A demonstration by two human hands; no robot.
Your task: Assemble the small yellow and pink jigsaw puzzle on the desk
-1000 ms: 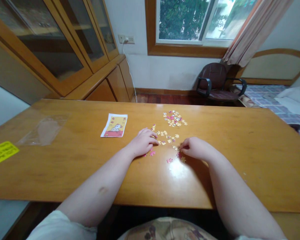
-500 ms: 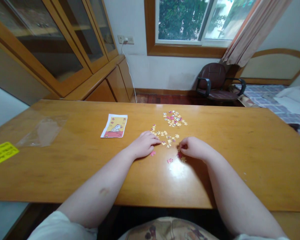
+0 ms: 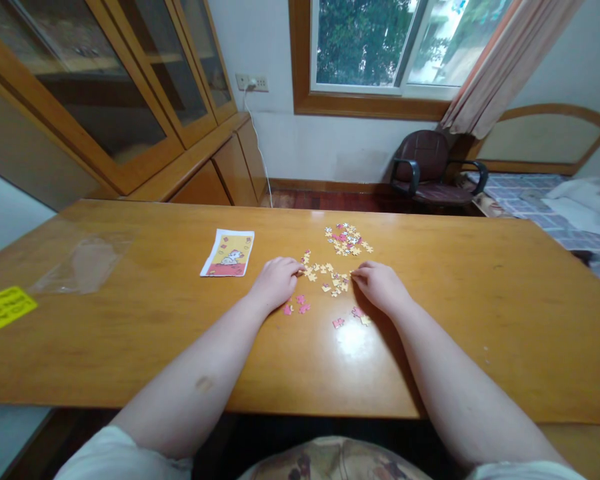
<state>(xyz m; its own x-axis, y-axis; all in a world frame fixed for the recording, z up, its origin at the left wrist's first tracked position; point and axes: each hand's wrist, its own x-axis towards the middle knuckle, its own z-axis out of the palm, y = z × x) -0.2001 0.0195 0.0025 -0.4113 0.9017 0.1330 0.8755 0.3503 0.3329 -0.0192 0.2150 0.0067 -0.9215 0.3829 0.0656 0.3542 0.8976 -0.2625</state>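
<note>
Small yellow puzzle pieces (image 3: 327,277) lie scattered on the wooden table (image 3: 130,333) between my two hands. My left hand (image 3: 275,281) rests on the table with its fingers curled together, fingertips at the left edge of that scatter. What they hold, if anything, is too small to see. My right hand (image 3: 380,283) lies palm down, its fingers pinched on a yellow piece at the right edge. Pink pieces (image 3: 296,307) lie just below my left hand, and a few more pieces (image 3: 353,317) sit below my right hand. A denser pile of pieces (image 3: 346,239) lies farther back.
A picture card (image 3: 229,252) with a cartoon on yellow lies left of the pieces. A clear plastic bag (image 3: 83,263) and a yellow label (image 3: 3,310) are at the far left. Beyond the table stand a glass-door cabinet (image 3: 130,100), a brown armchair (image 3: 427,167) and a bed (image 3: 570,200).
Both hands have moved away from me, up to the scattered yellow pieces. The pink pieces that my hands covered now show below them. The yellow scatter has been shifted slightly.
</note>
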